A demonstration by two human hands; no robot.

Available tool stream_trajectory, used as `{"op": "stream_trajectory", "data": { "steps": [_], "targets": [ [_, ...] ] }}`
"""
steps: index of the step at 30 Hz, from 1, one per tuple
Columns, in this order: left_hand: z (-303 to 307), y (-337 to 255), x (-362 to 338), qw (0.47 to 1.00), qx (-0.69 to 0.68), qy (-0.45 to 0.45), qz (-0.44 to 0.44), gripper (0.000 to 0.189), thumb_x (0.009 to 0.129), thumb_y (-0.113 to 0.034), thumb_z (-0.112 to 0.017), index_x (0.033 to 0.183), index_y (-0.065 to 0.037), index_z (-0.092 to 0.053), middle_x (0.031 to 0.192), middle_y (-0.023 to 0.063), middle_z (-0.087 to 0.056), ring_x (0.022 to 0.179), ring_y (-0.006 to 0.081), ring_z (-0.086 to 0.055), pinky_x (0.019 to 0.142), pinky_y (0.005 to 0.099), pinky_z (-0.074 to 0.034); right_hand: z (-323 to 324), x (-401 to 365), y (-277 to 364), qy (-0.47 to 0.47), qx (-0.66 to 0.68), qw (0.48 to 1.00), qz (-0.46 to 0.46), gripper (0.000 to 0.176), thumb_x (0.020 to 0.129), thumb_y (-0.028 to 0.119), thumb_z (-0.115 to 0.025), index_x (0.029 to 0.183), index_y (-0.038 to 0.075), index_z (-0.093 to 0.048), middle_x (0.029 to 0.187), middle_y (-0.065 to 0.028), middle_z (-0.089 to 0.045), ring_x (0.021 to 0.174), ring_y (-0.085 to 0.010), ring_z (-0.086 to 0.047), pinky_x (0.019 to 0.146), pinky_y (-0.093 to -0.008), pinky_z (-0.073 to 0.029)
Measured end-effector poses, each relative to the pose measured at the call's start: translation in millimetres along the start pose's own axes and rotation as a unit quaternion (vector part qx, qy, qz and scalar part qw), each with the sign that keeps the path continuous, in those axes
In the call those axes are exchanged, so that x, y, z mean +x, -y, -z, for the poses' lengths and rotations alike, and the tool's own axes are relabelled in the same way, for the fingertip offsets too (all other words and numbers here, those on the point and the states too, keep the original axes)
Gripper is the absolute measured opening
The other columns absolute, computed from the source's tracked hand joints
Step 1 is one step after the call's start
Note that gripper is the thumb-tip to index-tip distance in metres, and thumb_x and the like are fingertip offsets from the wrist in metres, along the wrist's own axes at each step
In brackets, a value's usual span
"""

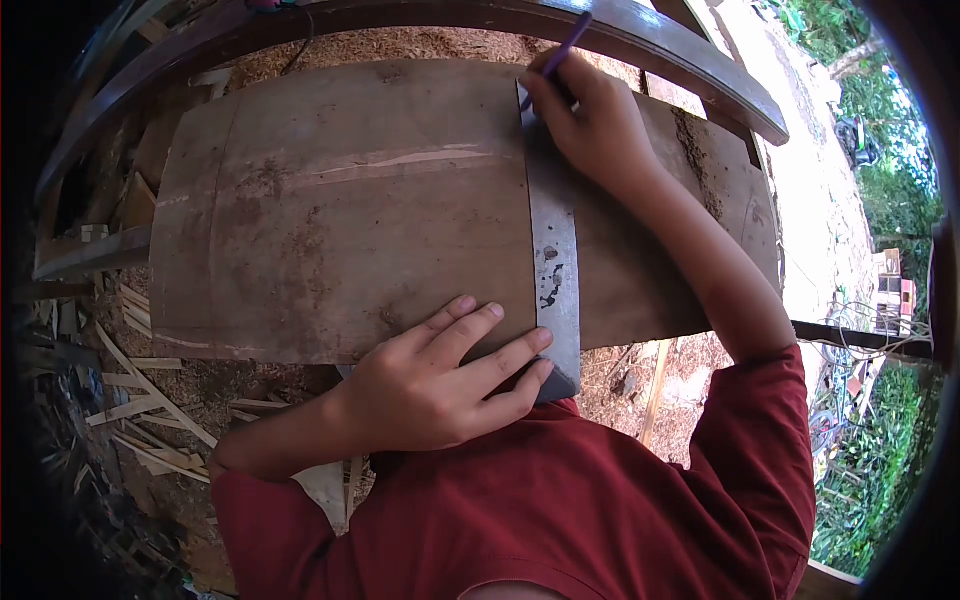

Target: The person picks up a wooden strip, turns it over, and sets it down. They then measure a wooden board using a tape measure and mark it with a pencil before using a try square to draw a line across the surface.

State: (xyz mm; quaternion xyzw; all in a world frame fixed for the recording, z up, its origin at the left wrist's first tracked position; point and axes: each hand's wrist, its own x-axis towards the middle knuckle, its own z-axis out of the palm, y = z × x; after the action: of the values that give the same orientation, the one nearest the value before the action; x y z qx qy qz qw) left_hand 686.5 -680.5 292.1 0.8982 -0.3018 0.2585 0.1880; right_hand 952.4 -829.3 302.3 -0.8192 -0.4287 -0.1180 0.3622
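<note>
A wide brown wooden board (400, 230) lies across the middle of the view, with a pale streak and dark stains. Across its width runs a metal try square (556, 260) with black marks on its blade. My left hand (450, 375) is spread at the board's near edge, its fingertips on the board and against the square's near end. At the square's far end, my right hand (590, 110) is closed round a purple pen (570, 42), its lower end close to the blade's edge. The pen's tip is partly hidden by my fingers.
Beyond the board, a dark wooden beam (660, 35) crosses the top. Thin wood offcuts (150, 400) litter the ground at the left. Sawdust shows below and beyond the board. Cables hang at the right, near green plants (880, 470).
</note>
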Motion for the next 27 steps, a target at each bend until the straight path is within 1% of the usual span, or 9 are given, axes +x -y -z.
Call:
{"op": "stream_trajectory", "data": {
  "steps": [5,7,8,10,16,22,24,26,27],
  "targets": [
    [1.5,0.0,1.5,1.000,-0.002,-0.002,-0.002,0.012,0.094,-0.028,-0.076,0.105,-0.028,-0.081,0.130,-0.0068,-0.080,0.111,0.0247,-0.071,0.093,0.0408,-0.068,-8.5,20.4,-16.5,-0.013,-0.011,1.000,-0.003,0.017,0.105,0.019,-0.072,0.107,0.003,-0.070,0.081,-0.0195,-0.072,0.074,-0.0419,-0.072,0.068,-0.0478,-0.054],
    [1.4,-0.1,1.3,1.000,-0.005,-0.003,0.001,0.012,0.094,-0.028,-0.076,0.105,-0.028,-0.081,0.130,-0.0068,-0.080,0.111,0.0248,-0.071,0.093,0.0409,-0.068,-5.1,14.8,-13.5,0.000,-0.030,1.000,-0.006,0.022,0.107,0.024,-0.072,0.110,0.002,-0.072,0.086,-0.0143,-0.076,0.076,-0.0273,-0.075,0.071,-0.0387,-0.057],
    [1.3,0.1,1.2,1.000,-0.005,-0.003,0.001,0.012,0.094,-0.028,-0.076,0.105,-0.028,-0.081,0.130,-0.0068,-0.080,0.111,0.0248,-0.071,0.093,0.0409,-0.068,-2.3,9.2,-7.8,0.000,-0.031,1.000,-0.006,0.022,0.107,0.024,-0.072,0.110,0.002,-0.072,0.086,-0.0143,-0.076,0.076,-0.0273,-0.075,0.071,-0.0387,-0.057],
    [0.8,0.3,0.7,1.000,-0.001,-0.003,0.000,0.012,0.094,-0.028,-0.076,0.104,-0.027,-0.081,0.129,-0.0068,-0.080,0.111,0.0249,-0.071,0.093,0.0409,-0.068,6.5,-8.7,12.0,0.023,0.005,1.000,-0.004,0.016,0.104,0.017,-0.071,0.108,0.001,-0.071,0.082,-0.0193,-0.073,0.075,-0.0413,-0.073,0.068,-0.0471,-0.055],
    [0.7,1.1,-0.2,1.000,-0.005,0.001,-0.004,0.013,0.094,-0.027,-0.075,0.105,-0.028,-0.082,0.129,-0.0065,-0.080,0.110,0.0253,-0.071,0.093,0.0409,-0.068,21.1,-38.6,43.9,0.070,0.065,0.995,-0.022,0.014,0.104,0.015,-0.072,0.106,0.001,-0.069,0.082,-0.0196,-0.073,0.077,-0.0415,-0.073,0.069,-0.0468,-0.055],
    [1.5,-0.1,-0.5,1.000,-0.001,0.000,0.001,0.015,0.094,-0.029,-0.076,0.107,-0.028,-0.082,0.131,-0.0064,-0.080,0.111,0.0258,-0.071,0.093,0.0419,-0.068,-0.8,1.1,3.6,-0.006,0.016,1.000,-0.019,0.017,0.104,0.019,-0.072,0.107,0.002,-0.070,0.083,-0.0197,-0.073,0.077,-0.0417,-0.073,0.069,-0.0471,-0.055],
    [2.8,0.2,0.0,1.000,0.001,0.000,-0.003,0.016,0.093,-0.030,-0.076,0.108,-0.027,-0.082,0.132,-0.0062,-0.080,0.111,0.0260,-0.071,0.094,0.0420,-0.068,-9.5,18.9,-17.8,-0.007,0.011,1.000,-0.026,0.020,0.105,0.022,-0.073,0.109,0.002,-0.071,0.084,-0.0201,-0.074,0.078,-0.0417,-0.073,0.070,-0.0468,-0.055],
    [3.9,0.5,1.0,1.000,0.002,-0.001,-0.006,0.017,0.093,-0.031,-0.076,0.109,-0.027,-0.082,0.132,-0.0061,-0.079,0.112,0.0262,-0.071,0.094,0.0422,-0.068,-14.1,29.4,-26.2,-0.007,-0.030,0.999,-0.011,0.022,0.107,0.025,-0.073,0.114,0.004,-0.072,0.086,-0.0147,-0.077,0.076,-0.0278,-0.075,0.071,-0.0378,-0.057],
    [4.5,0.6,1.2,1.000,0.000,0.000,-0.007,0.018,0.093,-0.032,-0.076,0.109,-0.026,-0.083,0.133,-0.0059,-0.079,0.112,0.0263,-0.071,0.094,0.0425,-0.068,-14.8,29.5,-27.6,-0.007,-0.030,0.999,-0.010,0.022,0.107,0.025,-0.073,0.114,0.004,-0.072,0.086,-0.0147,-0.077,0.076,-0.0278,-0.075,0.071,-0.0378,-0.057]
  ]
}}
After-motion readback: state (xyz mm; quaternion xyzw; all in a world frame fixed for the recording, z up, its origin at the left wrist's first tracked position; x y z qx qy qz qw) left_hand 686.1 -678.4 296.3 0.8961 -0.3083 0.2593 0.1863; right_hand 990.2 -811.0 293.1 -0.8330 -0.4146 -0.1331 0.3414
